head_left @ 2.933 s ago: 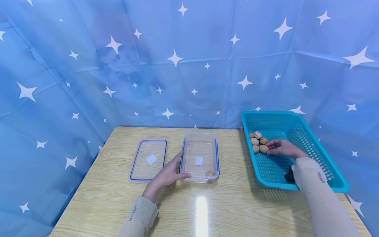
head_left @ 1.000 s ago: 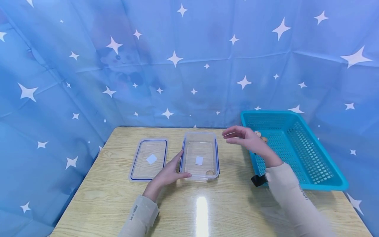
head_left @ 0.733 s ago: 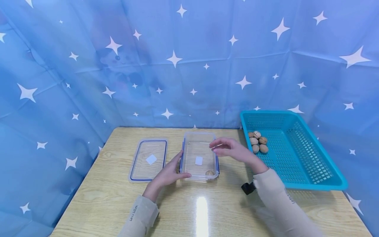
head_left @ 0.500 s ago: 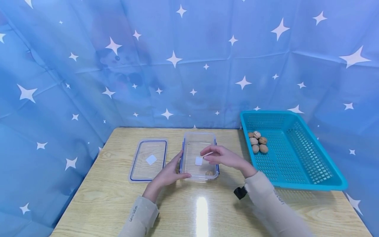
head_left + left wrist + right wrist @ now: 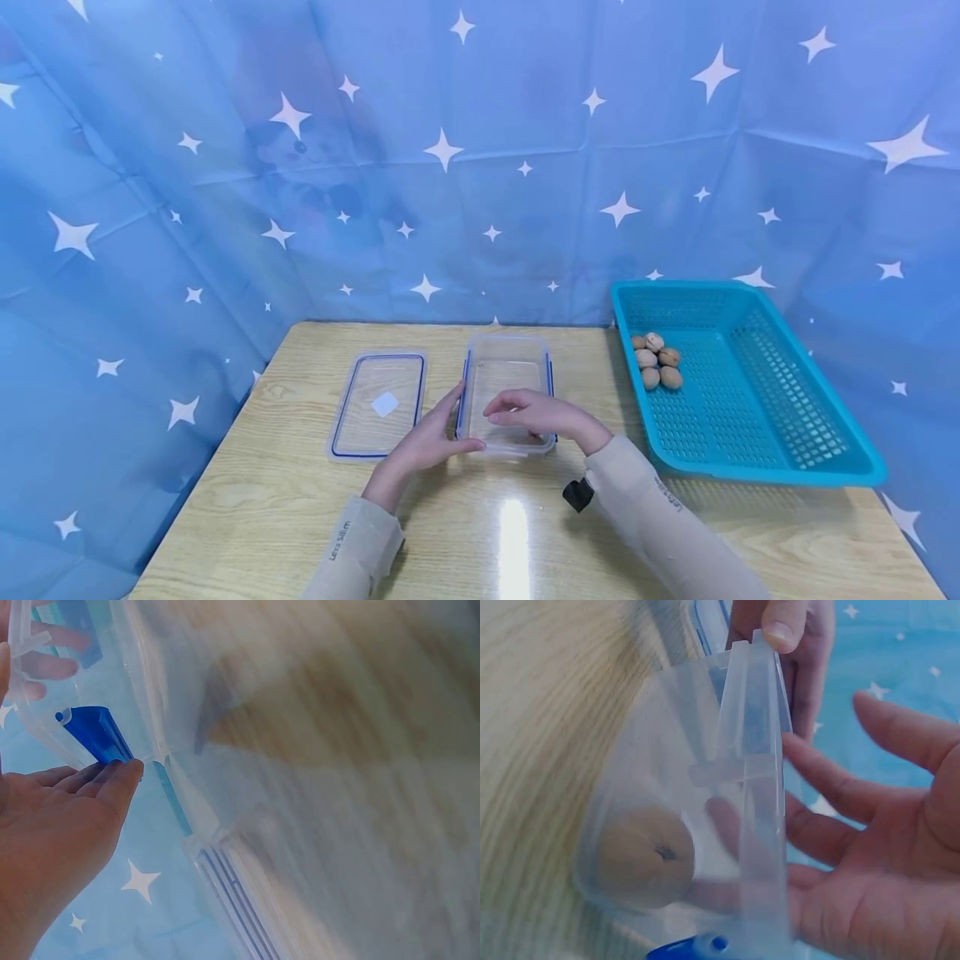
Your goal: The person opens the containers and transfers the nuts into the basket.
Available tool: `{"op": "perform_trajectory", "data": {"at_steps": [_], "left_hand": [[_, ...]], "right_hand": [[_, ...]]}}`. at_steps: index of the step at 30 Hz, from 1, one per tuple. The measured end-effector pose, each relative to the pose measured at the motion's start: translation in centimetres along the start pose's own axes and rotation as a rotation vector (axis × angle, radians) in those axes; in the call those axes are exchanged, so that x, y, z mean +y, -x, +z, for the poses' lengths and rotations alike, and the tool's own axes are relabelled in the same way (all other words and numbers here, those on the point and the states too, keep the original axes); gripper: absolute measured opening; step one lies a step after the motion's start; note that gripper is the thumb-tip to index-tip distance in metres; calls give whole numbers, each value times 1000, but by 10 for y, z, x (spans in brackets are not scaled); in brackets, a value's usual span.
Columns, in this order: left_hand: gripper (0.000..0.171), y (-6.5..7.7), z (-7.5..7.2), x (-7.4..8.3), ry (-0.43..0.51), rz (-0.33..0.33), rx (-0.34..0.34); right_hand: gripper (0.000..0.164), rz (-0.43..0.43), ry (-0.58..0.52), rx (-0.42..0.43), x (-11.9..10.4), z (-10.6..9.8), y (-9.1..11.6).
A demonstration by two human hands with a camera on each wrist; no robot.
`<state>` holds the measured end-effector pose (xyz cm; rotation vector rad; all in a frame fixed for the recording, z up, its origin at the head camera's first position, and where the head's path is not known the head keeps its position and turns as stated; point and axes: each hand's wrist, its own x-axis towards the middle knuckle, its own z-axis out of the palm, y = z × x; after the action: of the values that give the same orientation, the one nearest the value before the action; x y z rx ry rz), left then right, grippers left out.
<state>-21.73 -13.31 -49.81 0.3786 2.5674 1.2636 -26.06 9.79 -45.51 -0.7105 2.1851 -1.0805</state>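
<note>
A clear plastic food container [image 5: 491,375] with blue side latches stands lidless on the table in the head view. My left hand [image 5: 427,437] rests against its left side, fingers straight near a blue latch [image 5: 97,735] and thumb at the front corner. My right hand [image 5: 540,412] reaches over the container's near part. The right wrist view shows its fingers spread and partly inside, seen through the wall, with nothing visible between thumb and fingers. One walnut [image 5: 645,855] lies in a corner of the container, mostly covered by the right hand in the head view.
The clear lid [image 5: 378,375] with a blue seal lies left of the container. A turquoise basket [image 5: 765,475] stands at the right, several walnuts [image 5: 671,378] grouped along its left side. A starry blue curtain [image 5: 517,217] hangs behind the wooden table [image 5: 262,483].
My right hand has left the basket, moving left and then down over the container's near end. My left hand stays at the container. The walnuts in the basket look unchanged.
</note>
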Motion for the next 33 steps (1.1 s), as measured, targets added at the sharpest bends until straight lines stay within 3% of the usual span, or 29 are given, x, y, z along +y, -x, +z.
{"op": "perform_trajectory", "data": {"at_steps": [6,14,20,26,33], "left_hand": [[107,-1,0,1,5,6,-5],[106,1,-1,1,7,-2,-1],[108,-1,0,1,13,6,-13],[107,-2,1,1,19,24,-35],[103,-1,1,2,28,24,-38]], "right_hand": [[30,48,118,-11,-4,3,-7],[28,66,40,23,-1,13,-13],[24,111,194,82,-5,23,-11],[23,158,350,-11,-17,19,-9],[21,218,417,-73,-21,12,-10]]}}
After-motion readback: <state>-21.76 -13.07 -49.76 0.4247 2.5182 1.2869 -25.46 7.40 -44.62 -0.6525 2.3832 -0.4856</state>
